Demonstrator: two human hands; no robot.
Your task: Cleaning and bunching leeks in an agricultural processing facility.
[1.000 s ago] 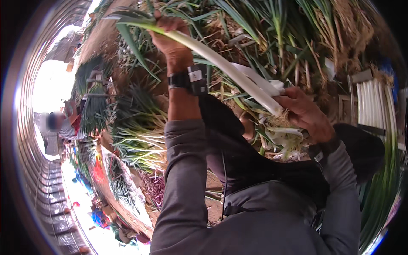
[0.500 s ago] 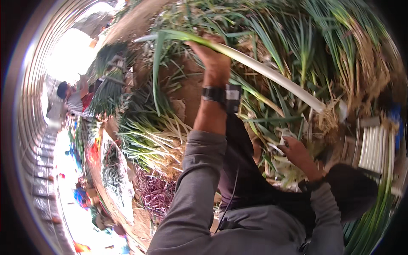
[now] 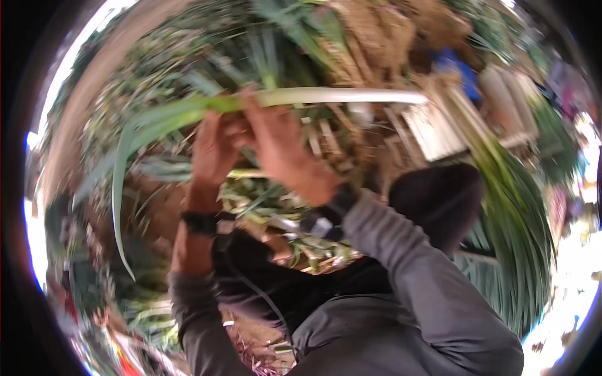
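A long leek [image 3: 342,95] lies crosswise in front of me, its white shaft to the right and its green leaves [image 3: 150,119] drooping to the left. My left hand [image 3: 214,149] is closed on the green part from below. Beside it, my right hand [image 3: 279,144] is closed on the stalk where green turns to white, fingers reaching over the top. Some fingertips are smeared by motion. The shaft's right end comes up visually against a bundle of leeks, so its roots are hard to make out.
A bundle of trimmed leeks [image 3: 501,182] lies at the right, white ends away from me. Piled leeks with loose leaves [image 3: 182,56] spread across the far side. Blue material [image 3: 456,72] shows behind the bundle. My bent knee [image 3: 439,200] sits near it.
My right hand has come up from the loose leaves to grip the leek beside my left hand. The leek has turned from slanting to nearly level, and the view has swung right.
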